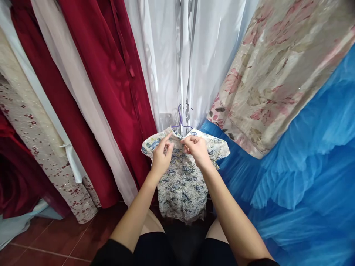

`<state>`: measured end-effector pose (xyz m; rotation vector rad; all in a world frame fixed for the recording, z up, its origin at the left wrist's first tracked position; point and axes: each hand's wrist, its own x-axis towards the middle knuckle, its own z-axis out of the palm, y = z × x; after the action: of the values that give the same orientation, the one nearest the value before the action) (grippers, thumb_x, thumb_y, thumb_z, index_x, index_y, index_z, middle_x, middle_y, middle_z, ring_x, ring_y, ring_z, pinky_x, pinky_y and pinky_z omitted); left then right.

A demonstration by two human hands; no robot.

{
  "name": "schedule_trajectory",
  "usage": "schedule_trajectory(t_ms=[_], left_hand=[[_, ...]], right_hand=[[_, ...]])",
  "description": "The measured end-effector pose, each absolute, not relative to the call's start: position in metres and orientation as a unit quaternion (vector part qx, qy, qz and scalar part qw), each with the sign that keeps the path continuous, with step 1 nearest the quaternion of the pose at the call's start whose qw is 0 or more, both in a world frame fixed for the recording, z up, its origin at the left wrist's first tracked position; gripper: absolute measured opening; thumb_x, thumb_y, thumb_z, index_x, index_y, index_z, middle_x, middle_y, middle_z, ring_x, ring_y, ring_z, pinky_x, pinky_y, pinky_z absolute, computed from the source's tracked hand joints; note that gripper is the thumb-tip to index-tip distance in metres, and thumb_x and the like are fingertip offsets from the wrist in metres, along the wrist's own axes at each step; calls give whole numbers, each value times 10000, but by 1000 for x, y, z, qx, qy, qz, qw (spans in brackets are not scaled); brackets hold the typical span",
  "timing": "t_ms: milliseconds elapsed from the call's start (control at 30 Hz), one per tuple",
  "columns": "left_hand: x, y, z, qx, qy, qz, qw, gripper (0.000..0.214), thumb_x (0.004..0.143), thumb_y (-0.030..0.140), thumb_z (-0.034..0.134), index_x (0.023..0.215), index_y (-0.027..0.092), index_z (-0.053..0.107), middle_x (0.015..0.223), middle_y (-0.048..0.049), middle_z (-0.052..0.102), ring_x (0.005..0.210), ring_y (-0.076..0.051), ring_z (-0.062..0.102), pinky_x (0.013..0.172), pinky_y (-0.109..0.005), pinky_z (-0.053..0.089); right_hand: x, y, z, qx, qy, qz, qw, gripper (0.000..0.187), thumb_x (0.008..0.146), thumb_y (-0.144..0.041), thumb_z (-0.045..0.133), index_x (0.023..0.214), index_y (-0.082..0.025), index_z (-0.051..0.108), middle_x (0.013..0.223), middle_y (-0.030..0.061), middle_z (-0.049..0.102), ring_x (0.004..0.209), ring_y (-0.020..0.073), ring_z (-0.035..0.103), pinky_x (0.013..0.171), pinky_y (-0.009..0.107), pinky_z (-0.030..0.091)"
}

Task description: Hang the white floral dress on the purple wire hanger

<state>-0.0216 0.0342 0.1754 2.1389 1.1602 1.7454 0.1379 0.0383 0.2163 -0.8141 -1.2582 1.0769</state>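
Observation:
A short-sleeved floral blouse (181, 184), white with blue and yellowish flowers, hangs upright in front of me on a thin purple hanger (181, 117). Its neckline is level with my hands. My right hand (196, 149) pinches the blouse at the middle of the neckline, where a seam or closure runs down; what exactly lies between its fingertips is too small to make out. On the other side of the neckline, my left hand (163, 153) has its index finger stretched toward the collar edge and its thumb apart, with nothing visible in its grasp.
Dark red cloth (111, 74) and a pale pink panel (69, 74) hang on the left. White drapes (163, 66) with ribbons hang behind the blouse. A floral gown (266, 85) and blue tulle (302, 184) fill the right. The floor (61, 236) has red tiles.

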Motion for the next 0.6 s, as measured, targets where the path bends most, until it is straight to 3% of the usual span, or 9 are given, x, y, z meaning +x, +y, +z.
schedule_trajectory(t_ms=[100, 167, 300, 433, 600], left_hand=[[-11, 49, 213, 785, 362, 503, 15, 210, 1000, 288, 484, 1063, 220, 672, 922, -48, 661, 861, -193, 607, 832, -318, 458], [-6, 52, 222, 800, 357, 482, -17, 208, 993, 283, 494, 918, 204, 671, 885, -53, 660, 857, -204, 601, 828, -320, 445], [-19, 58, 227, 737, 369, 565, -38, 208, 983, 292, 521, 873, 177, 655, 850, -42, 649, 861, -194, 587, 862, -314, 422], [-63, 85, 219, 591, 386, 706, 65, 254, 980, 340, 534, 844, 150, 633, 746, -9, 597, 726, -139, 562, 710, -235, 426], [-112, 125, 179, 286, 360, 832, 310, 251, 982, 257, 530, 750, 165, 511, 654, 53, 477, 584, -76, 484, 628, -196, 420]], right_hand=[[141, 43, 213, -344, -546, 460, 611, 216, 702, -321, 681, 575, -182, 574, 413, -48, 504, 394, 86, 395, 435, 227, 286], [144, 47, 204, -360, -548, 439, 614, 229, 697, -339, 681, 575, -187, 560, 407, -54, 484, 392, 82, 365, 434, 230, 264], [144, 52, 174, -430, -568, 391, 583, 228, 664, -339, 674, 552, -191, 542, 441, -51, 469, 416, 81, 345, 447, 227, 252], [140, 42, 152, -444, -582, 409, 545, 208, 672, -324, 641, 551, -192, 535, 452, -54, 434, 430, 83, 323, 445, 223, 229], [133, 24, 143, -429, -616, 420, 510, 214, 697, -280, 622, 543, -197, 500, 447, -63, 421, 421, 74, 316, 447, 220, 220]])
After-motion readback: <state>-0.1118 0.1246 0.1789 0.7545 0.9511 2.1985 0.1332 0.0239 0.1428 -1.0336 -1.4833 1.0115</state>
